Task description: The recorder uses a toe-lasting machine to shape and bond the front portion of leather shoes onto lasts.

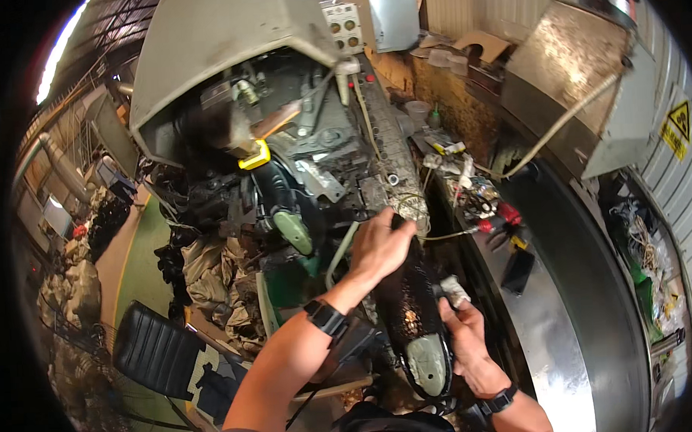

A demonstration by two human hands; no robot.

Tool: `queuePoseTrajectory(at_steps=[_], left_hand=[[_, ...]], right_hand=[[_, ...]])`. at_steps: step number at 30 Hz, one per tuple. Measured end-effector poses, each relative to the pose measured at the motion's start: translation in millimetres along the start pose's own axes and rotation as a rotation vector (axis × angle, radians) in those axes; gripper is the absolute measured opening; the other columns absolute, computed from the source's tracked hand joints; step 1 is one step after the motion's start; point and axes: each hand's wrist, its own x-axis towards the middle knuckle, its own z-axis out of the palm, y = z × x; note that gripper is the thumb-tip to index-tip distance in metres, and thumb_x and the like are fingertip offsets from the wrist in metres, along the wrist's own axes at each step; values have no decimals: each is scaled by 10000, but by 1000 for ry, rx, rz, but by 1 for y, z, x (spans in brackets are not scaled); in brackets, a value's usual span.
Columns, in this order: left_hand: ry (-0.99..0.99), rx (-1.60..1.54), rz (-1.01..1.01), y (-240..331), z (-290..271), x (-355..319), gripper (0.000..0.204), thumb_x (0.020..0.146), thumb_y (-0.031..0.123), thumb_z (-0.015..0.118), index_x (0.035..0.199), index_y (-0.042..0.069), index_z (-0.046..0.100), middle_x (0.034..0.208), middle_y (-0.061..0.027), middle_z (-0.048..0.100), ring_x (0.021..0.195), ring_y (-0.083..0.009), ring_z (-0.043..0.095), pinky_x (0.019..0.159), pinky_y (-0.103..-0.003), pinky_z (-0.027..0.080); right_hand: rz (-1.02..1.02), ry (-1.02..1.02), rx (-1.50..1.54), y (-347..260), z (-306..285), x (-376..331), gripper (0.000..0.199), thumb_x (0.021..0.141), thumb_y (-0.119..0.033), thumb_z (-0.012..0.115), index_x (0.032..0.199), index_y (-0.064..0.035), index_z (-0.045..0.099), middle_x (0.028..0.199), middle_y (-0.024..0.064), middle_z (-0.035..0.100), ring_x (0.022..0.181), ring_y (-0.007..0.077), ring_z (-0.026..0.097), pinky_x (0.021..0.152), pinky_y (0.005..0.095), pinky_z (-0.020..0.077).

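Note:
A long black shoe upper [402, 305], glossy, lies lengthwise before me; a pale green last end [429, 365] shows at its near end. My right hand [470, 341] grips its right side near that end. Just beyond those fingers is a white crumpled piece [455, 290]; whether they touch it, I cannot tell. My left hand [381, 249] is closed at the upper's far end, around a small dark part that I cannot make out. Further left, a second black shoe upper [273, 188] with a pale green end [293, 231] sits in the machine under a yellow-edged block [255, 154].
A grey machine hood [233, 37] arches over the mechanism. To the right, a metal ledge [533, 339] carries red-handled pliers [502, 217] and a black phone-like slab [519, 272], beside a dark conveyor belt [585, 284]. A black chair [156, 348] stands at the left.

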Motion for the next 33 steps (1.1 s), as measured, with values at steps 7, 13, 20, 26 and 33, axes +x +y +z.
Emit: queuePoseTrajectory(at_steps=[7, 13, 20, 26, 33], left_hand=[[661, -213, 191, -107, -102, 51, 572, 829, 370, 792, 1205, 25, 535, 1229, -242, 560, 1138, -323, 551, 1006, -433, 416], [650, -356, -8, -174, -93, 61, 1001, 698, 54, 878, 1522, -30, 316, 1237, -182, 586, 1088, -246, 593, 973, -365, 494], [-43, -493, 79, -262, -165, -51, 909, 707, -60, 783, 1513, -39, 363, 1378, -128, 581, 1201, -176, 578, 1051, -303, 442], [-88, -1180, -303, -249, -176, -53, 584, 910, 151, 654, 1439, -13, 470, 1363, -109, 573, 1200, -181, 571, 999, -317, 452], [280, -1394, -613, -210, -152, -6, 233, 984, 270, 676, 984, 39, 708, 916, -22, 717, 722, -131, 664, 598, -238, 498]], right_hand=[[75, -34, 182, 44, 107, 60, 168, 989, -152, 672, 1106, -34, 688, 975, 10, 722, 783, 79, 655, 681, 256, 546], [38, 13, 90, 43, 130, 59, 209, 985, -113, 662, 1178, -32, 652, 1088, 28, 705, 895, 108, 673, 737, 255, 558], [87, -62, 129, 62, 170, 83, 146, 945, -123, 723, 1061, -41, 690, 999, 42, 714, 838, 120, 672, 732, 269, 557], [234, -55, 106, 90, 216, 119, 168, 945, -160, 680, 1061, -39, 678, 943, 46, 698, 746, 130, 651, 665, 286, 550], [235, -131, 89, 115, 234, 173, 214, 930, -22, 597, 1140, 7, 624, 968, 92, 696, 792, 179, 688, 686, 340, 590]])
